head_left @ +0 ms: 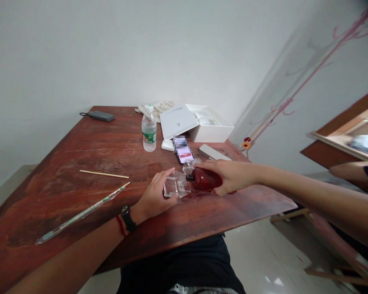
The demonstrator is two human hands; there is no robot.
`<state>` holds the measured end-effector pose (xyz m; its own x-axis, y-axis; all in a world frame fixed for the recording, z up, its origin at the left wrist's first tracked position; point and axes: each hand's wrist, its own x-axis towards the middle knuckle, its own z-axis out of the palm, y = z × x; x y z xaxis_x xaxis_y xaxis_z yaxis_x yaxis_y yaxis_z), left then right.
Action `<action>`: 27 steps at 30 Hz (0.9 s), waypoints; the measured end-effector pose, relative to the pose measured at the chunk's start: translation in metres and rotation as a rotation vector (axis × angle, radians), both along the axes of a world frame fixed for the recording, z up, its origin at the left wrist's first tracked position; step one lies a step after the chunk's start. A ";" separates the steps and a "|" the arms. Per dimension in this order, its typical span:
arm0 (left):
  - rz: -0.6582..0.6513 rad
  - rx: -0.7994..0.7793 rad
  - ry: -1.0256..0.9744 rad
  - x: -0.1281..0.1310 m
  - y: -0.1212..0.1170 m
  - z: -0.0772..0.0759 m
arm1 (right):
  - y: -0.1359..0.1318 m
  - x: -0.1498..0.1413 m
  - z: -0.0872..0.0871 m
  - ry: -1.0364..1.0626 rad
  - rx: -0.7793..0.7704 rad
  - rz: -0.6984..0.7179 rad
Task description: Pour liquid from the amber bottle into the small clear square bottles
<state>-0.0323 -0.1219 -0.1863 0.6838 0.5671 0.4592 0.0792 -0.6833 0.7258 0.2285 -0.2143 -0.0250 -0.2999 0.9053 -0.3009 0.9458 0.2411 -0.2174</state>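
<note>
My left hand (155, 195) is wrapped round a small clear square glass bottle (177, 185) that stands on the red-brown wooden table (88, 163). My right hand (230, 175) grips a dark red bottle (204, 179) tipped on its side, its black neck pointing at the clear bottle's top. The two bottles nearly touch. A black watch and a red band sit on my left wrist.
A water bottle (149, 128), an open white box (196, 122), a phone (183, 153), a grey flat device (213, 152), a wooden stick (104, 174) and a long glass tube (79, 214) lie on the table. A power bank (100, 116) is far left. Another person's arm (352, 171) shows at right.
</note>
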 end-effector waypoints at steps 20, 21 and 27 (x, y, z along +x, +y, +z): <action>0.021 -0.017 0.010 0.000 -0.002 0.003 | 0.001 0.007 -0.006 0.076 0.029 0.032; 0.020 -0.012 0.008 0.000 -0.002 0.003 | 0.001 0.006 -0.006 0.072 0.026 0.027; 0.021 -0.010 0.012 -0.001 -0.002 0.003 | 0.001 0.002 -0.001 0.037 0.009 0.029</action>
<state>-0.0328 -0.1242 -0.1828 0.6773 0.5858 0.4451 0.1025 -0.6742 0.7314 0.2302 -0.2133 -0.0261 -0.3368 0.8986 -0.2813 0.9298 0.2702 -0.2501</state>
